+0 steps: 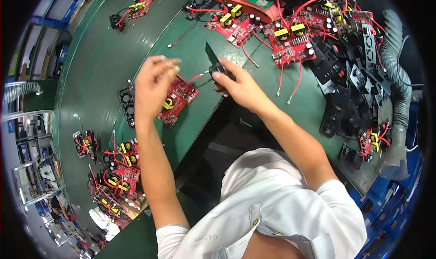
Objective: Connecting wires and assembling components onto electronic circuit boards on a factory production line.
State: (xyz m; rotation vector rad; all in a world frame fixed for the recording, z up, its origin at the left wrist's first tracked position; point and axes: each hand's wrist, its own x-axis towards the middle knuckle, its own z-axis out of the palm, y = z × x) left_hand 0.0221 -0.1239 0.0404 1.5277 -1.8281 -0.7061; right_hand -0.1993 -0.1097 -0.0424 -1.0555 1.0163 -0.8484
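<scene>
My right hand (240, 86) grips a thin black panel (211, 55) with thumb and fingers, its long flat end pointing up and away. To its left, my left hand (154, 86) is raised with the fingers bent together in a pinch. Those fingertips are blurred, and whatever they hold is too small to name. Below and beside the left hand lies a red circuit board (183, 95) with yellow transformers and a red lead, partly hidden by the hand. A black twin fan (127, 108) rests at the board's left side.
Several red boards with leads (290, 43) crowd the far right, beside a heap of black brackets (347, 86) and a grey flexible duct (394, 54). More boards (122, 168) sit at the near left of the green table (91, 77). One board (140, 7) lies at the far left.
</scene>
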